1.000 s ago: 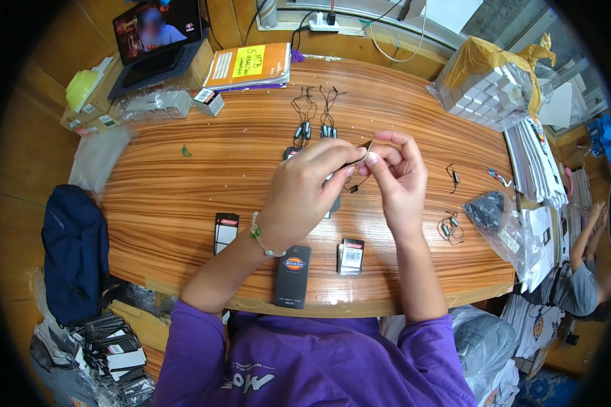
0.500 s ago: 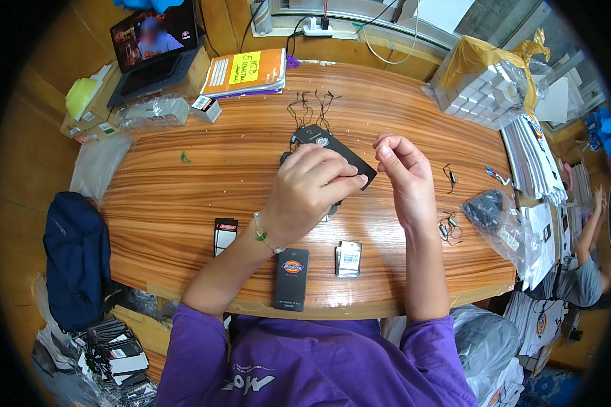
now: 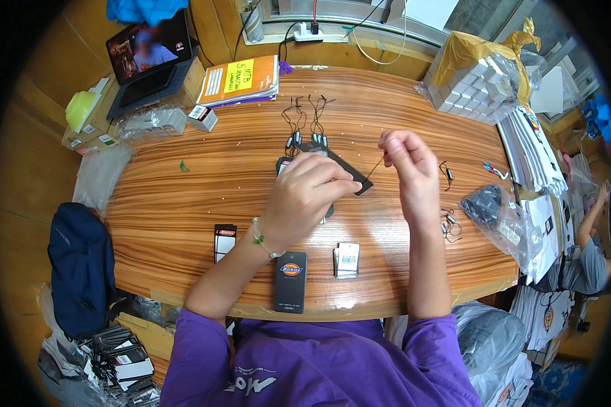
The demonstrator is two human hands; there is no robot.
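Right now, I see both hands up over the middle of the wooden table [image 3: 170, 230]. The left hand [image 3: 308, 186] has hold of a dark tag [image 3: 347, 165], a flat one that pokes out past its fingertips, a little above the middle of the frame. The right hand [image 3: 411, 160] is to the right of it, with its thumb and finger pinched on a thin cord [image 3: 377, 167]. The cord runs in a straight line down to the tag's lower right end. I can't tell from here if it goes through a hole in the tag.

To me, this one tag looks partly done. Just above the left hand lie two bunches of black cords [image 3: 319, 140] with small shiny tubes, and more dark tags peek out near them. Those may be finished ones, but I can't see if they are joined.

There seems to be more left over. Near the bottom I see a black and white tag pile [image 3: 225, 243], a big black tag [image 3: 290, 281] and a small white tag pile [image 3: 347, 260]. Over on the right are an upper loose cord [image 3: 448, 176] and some lower loose cords [image 3: 449, 219], away from any tag.
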